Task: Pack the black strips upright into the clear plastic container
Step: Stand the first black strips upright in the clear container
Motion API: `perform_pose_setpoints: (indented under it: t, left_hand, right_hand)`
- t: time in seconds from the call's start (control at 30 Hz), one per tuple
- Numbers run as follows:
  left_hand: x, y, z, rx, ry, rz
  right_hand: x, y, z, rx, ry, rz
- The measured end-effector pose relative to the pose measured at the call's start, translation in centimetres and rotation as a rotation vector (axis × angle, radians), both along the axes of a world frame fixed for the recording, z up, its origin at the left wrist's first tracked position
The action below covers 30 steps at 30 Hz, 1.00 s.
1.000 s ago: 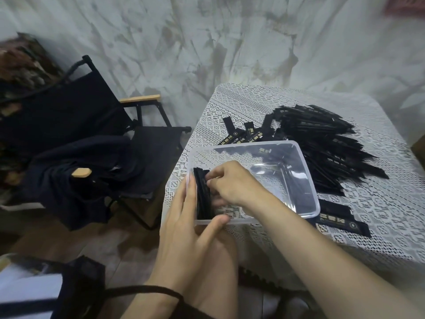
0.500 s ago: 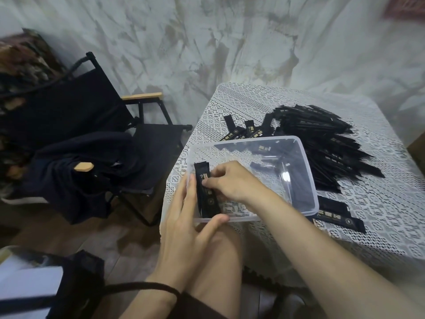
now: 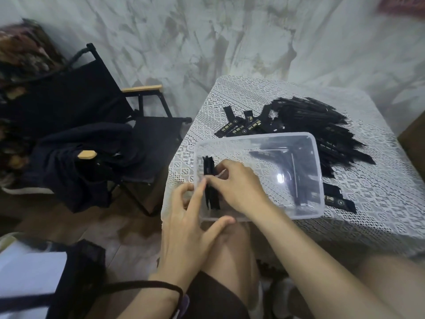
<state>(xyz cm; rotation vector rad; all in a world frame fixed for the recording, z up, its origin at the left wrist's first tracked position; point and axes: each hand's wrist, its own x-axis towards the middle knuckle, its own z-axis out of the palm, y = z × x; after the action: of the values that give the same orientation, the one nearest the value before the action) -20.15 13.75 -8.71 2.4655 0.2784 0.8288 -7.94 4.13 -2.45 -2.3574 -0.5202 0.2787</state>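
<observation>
Bundle of thin black strips (image 3: 208, 168): upright, left end of clear rectangular plastic container (image 3: 253, 135); strip tilted half-second ago now squared in. Hands: left hand (image 3: 186, 226) bracing, fingers straight; right hand (image 3: 239, 187) pinching tops. Large pile (image 3: 322, 130) unpacked.

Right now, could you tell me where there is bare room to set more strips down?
Free: inside the container right of the standing strips; the tablecloth between the loose pile and the near edge. Crowded: the container's left end, where the left hand and right hand work.
</observation>
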Motion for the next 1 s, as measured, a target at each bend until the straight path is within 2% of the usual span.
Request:
perform_pose_setpoints:
  t: [0.17, 0.37, 0.47, 0.53, 0.63, 0.73, 1.0]
  left_hand:
    - [-0.8, 0.9, 1.8, 0.206, 0.107, 0.017]
    - [-0.9, 2.7, 3.5, 0.450, 0.031, -0.059]
    - [0.1, 2.8, 4.3, 0.664, -0.014, -0.284]
    - [0.9, 2.8, 4.4, 0.819, 0.065, -0.415]
    - [1.9, 2.9, 4.1, 0.944, 0.219, -0.431]
    - [2.5, 2.9, 4.1, 0.992, 0.290, -0.416]
    - [2.7, 3.0, 3.3, 0.978, 0.213, -0.408]
  right_hand:
    - [0.2, -1.6, -0.8, 0.280, 0.246, 0.046]
    - [1.1, -1.4, -1.2, 0.238, 0.143, 0.067]
    - [1.6, -1.4, -1.1, 0.204, 0.157, 0.079]
    - [1.9, -1.5, -1.2, 0.208, 0.204, 0.090]
    - [2.2, -1.7, -1.2, 0.253, 0.285, 0.105]
    - [2.1, -1.9, -1.0, 0.290, 0.345, 0.099]
    - [2.5, -1.8, -0.8, 0.322, 0.351, 0.063]
